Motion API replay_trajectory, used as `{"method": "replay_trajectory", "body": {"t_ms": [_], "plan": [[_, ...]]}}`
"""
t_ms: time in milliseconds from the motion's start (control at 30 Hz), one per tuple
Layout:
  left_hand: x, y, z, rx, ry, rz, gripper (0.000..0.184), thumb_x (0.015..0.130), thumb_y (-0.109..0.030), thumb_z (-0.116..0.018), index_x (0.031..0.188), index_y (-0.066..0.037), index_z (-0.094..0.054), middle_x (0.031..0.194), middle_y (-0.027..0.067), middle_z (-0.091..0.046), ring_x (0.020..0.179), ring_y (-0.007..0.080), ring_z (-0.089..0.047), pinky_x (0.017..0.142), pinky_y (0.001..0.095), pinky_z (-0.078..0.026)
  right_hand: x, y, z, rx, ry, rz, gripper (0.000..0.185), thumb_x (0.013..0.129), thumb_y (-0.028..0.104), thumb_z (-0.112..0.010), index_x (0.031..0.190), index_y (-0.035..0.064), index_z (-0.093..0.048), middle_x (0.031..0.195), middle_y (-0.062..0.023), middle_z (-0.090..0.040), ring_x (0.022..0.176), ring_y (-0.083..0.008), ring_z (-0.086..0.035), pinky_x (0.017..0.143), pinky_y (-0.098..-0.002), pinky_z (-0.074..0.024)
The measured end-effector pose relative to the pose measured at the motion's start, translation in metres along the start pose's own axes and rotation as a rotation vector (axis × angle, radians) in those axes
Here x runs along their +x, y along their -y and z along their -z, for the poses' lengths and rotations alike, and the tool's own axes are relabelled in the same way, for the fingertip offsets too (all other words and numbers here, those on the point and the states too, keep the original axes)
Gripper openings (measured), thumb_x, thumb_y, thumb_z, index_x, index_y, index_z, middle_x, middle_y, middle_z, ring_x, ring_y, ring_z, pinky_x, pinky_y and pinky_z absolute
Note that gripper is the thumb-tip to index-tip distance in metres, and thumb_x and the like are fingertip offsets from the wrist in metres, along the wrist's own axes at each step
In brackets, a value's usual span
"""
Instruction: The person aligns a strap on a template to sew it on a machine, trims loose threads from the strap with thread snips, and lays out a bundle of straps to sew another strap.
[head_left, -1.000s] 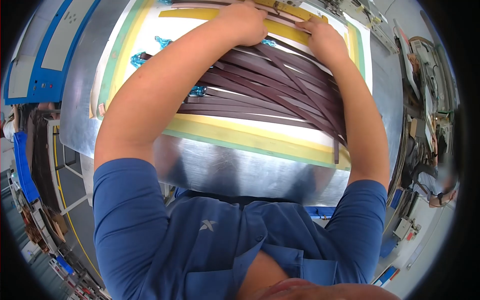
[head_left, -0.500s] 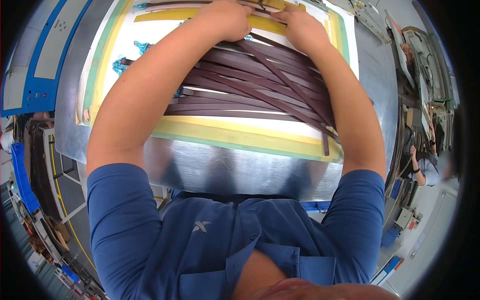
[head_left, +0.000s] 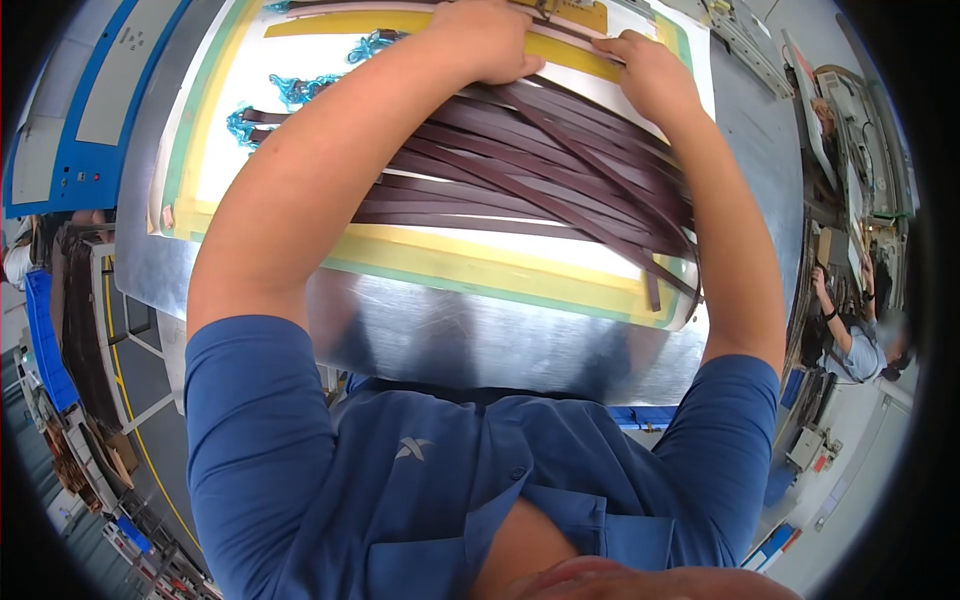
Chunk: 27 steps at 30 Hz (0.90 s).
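Note:
My left hand (head_left: pixel 488 40) is curled over a dark strip (head_left: pixel 375 7) in a narrow pinkish channel beside the yellow bar (head_left: pixel 345 24); its fingertips are partly hidden. On the right, my right hand (head_left: pixel 652 78) has thumb and forefinger closed at the same strip, close to the metal fitting (head_left: pixel 585 14). Nearer my body, many loose dark brown straps (head_left: pixel 520 150) lie crossed over each other on the white sheet. Crinkled blue wrapping (head_left: pixel 298 90) covers several strap ends at the left, partly behind my left forearm.
Yellow and green tape (head_left: pixel 450 270) edges the sheet on a shiny metal table (head_left: pixel 430 335). Machine parts (head_left: pixel 745 45) stand at the upper right. A blue and grey cabinet (head_left: pixel 85 130) is at the left. Another person (head_left: pixel 855 345) is at the far right, beyond the equipment.
Compared with half a second ago, my hands are farther apart along the strip, and more blue wrapping shows beside my left forearm. A strap end now curves out near my right forearm.

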<state>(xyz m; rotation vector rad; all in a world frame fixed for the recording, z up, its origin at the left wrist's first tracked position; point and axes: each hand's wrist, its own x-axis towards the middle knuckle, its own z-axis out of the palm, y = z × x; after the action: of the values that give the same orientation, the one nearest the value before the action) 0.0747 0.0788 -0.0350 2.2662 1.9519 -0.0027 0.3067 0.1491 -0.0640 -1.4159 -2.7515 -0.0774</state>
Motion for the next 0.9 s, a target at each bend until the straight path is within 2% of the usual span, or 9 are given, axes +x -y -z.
{"method": "replay_trajectory", "body": {"t_ms": [333, 467, 533, 800, 900], "plan": [[0.0, -0.011, -0.001, -0.031, -0.051, -0.095, 0.057, 0.09, -0.046, -0.067, 0.125, -0.001, -0.067, 0.127, 0.026, -0.065, 0.119, 0.0391, -0.063, 0.102, 0.0456, -0.051, -0.013, -0.015, 0.008, 0.001, 0.032, -0.073, 0.047, 0.093, 0.003, -0.051, 0.129, 0.0241, -0.072, 0.121, -0.0046, -0.068, 0.113, -0.0296, -0.066, 0.095, -0.0425, -0.0551], [0.008, -0.014, -0.002, 0.003, 0.003, -0.07, 0.056, 0.089, -0.044, -0.067, 0.123, 0.0, -0.068, 0.127, 0.0259, -0.065, 0.119, 0.0393, -0.063, 0.103, 0.0459, -0.051, -0.016, -0.029, 0.003, 0.009, 0.014, -0.054, 0.045, 0.093, 0.005, -0.053, 0.13, 0.0236, -0.071, 0.124, -0.004, -0.067, 0.114, -0.0297, -0.065, 0.095, -0.0427, -0.0552], [0.009, -0.017, -0.002, -0.009, 0.004, -0.073, 0.056, 0.088, -0.043, -0.067, 0.123, 0.0, -0.068, 0.126, 0.0259, -0.066, 0.119, 0.0393, -0.063, 0.103, 0.0459, -0.051, -0.019, -0.032, 0.004, 0.042, 0.013, -0.052, 0.045, 0.092, 0.007, -0.053, 0.132, 0.0197, -0.07, 0.124, -0.0069, -0.068, 0.113, -0.0336, -0.064, 0.097, -0.0439, -0.0522], [0.003, -0.025, -0.007, -0.016, -0.13, -0.108, 0.054, 0.087, -0.042, -0.067, 0.121, 0.0, -0.069, 0.124, 0.0253, -0.066, 0.118, 0.0385, -0.064, 0.101, 0.0457, -0.052, -0.015, -0.03, 0.002, 0.037, -0.006, -0.009, 0.044, 0.092, 0.008, -0.054, 0.131, 0.0187, -0.07, 0.121, -0.008, -0.067, 0.112, -0.0335, -0.064, 0.096, -0.0437, -0.0524], [0.008, -0.029, -0.006, -0.004, -0.088, -0.113, 0.055, 0.087, -0.041, -0.067, 0.122, 0.0, -0.068, 0.124, 0.0255, -0.066, 0.119, 0.0386, -0.063, 0.102, 0.0458, -0.052, -0.016, -0.029, 0.002, 0.038, -0.015, 0.005, 0.045, 0.092, 0.007, -0.053, 0.132, 0.0188, -0.069, 0.122, -0.0075, -0.067, 0.113, -0.0328, -0.064, 0.096, -0.0434, -0.0526]]}}
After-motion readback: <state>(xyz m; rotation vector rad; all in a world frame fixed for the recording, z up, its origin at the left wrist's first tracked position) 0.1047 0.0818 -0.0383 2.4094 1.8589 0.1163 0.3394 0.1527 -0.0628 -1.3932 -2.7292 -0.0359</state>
